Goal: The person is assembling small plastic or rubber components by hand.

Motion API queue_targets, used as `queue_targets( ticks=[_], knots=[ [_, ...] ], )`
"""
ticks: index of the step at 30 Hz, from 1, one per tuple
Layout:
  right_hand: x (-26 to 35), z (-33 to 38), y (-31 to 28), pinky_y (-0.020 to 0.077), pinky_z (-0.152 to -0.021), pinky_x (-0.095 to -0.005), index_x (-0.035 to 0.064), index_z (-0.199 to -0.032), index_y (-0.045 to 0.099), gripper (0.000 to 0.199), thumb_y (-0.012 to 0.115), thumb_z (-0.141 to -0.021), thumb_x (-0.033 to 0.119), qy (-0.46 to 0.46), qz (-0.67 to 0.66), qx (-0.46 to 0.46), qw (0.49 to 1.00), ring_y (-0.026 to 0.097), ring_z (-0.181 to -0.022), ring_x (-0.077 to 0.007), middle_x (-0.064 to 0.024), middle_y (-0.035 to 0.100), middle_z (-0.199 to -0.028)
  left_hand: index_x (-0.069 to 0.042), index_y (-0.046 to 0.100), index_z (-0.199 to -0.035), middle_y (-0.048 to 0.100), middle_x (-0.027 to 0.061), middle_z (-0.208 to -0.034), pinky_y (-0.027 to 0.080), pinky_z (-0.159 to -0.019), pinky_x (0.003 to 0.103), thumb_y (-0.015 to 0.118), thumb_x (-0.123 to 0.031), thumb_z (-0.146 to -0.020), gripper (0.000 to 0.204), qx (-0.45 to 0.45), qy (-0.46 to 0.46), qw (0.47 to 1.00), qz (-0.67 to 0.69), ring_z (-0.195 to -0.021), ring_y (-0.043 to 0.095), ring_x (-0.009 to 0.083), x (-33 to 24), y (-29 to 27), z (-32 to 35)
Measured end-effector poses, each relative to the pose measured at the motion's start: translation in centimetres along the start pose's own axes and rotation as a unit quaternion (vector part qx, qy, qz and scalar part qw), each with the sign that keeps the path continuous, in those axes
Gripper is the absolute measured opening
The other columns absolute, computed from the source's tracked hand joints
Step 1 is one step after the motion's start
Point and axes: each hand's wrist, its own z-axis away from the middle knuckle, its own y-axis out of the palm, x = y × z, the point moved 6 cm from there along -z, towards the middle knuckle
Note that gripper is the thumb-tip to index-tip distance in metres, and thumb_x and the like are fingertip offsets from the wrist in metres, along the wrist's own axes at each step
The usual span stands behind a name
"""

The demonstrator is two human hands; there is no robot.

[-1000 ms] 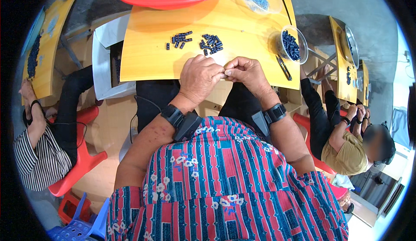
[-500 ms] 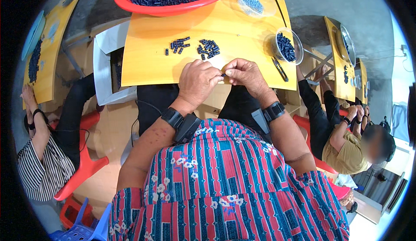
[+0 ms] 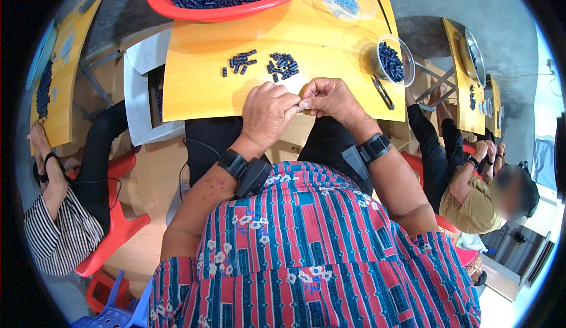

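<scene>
At the near edge of the yellow table (image 3: 206, 98), my left hand (image 3: 266, 114) and my right hand (image 3: 335, 103) meet with their fingertips pinched together. Whatever lies between the fingers is hidden now. Just beyond my left hand are two loose groups of small black block-shaped parts: a left group (image 3: 240, 61) and a denser right group (image 3: 283, 66). One single black part (image 3: 224, 71) lies apart on the left. Right of my right hand rests a slim black hand tool (image 3: 382, 93), its kind unclear.
A red basin (image 3: 230, 14) heaped with black parts stands at the far edge. Clear tubs hold black parts (image 3: 390, 61) and small pale-blue pieces (image 3: 342, 1). A white box (image 3: 137, 95) sits left of the table. Other people sit at tables on the left (image 3: 65, 228) and right (image 3: 471, 204).
A small dark piece that showed between my fingertips is now covered by them. My hands have barely moved, and the view has shifted slightly.
</scene>
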Motion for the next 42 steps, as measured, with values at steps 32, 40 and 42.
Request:
queue_targets(
  ticks=[32,40,42],
  knots=[
    [1.2,1.1,0.8,0.0526,-0.058,-0.0201,0.0073,-0.083,0.062,0.016,0.076,-0.090,0.012,0.042,0.024,0.077,0.996,0.065,-0.066,-0.0067,0.0005,0.067,-0.077,-0.014,0.068,-0.077,0.057,-0.0010,-0.074,0.045,-0.073,0.037,0.075,-0.019,-0.075,0.009,0.008,0.014,1.000,0.009,-0.079,0.058,0.0214,-1.5,-1.2,0.8],
    [0.9,1.1,0.5,0.0517,-0.058,-0.0205,0.0070,-0.080,0.060,0.018,0.076,-0.089,0.009,0.056,-0.003,0.066,0.996,0.064,-0.066,-0.0061,0.0020,0.064,-0.073,-0.013,0.072,-0.084,0.062,0.0002,-0.080,0.044,-0.079,0.040,0.076,-0.034,-0.077,0.022,0.080,-0.013,0.995,0.065,-0.083,0.058,0.0236,-1.3,-0.9,-0.2],
    [0.8,0.8,0.5,0.0506,-0.057,-0.0213,0.0067,-0.077,0.059,0.021,0.076,-0.089,0.008,0.061,-0.021,0.053,0.997,0.062,-0.064,-0.0063,0.0027,0.061,-0.071,-0.011,0.071,-0.080,0.061,0.0027,-0.073,0.041,-0.072,0.041,0.078,-0.038,-0.077,0.028,0.038,-0.024,0.996,0.080,-0.077,0.057,0.0275,-1.2,-1.2,-0.6]
  ],
)
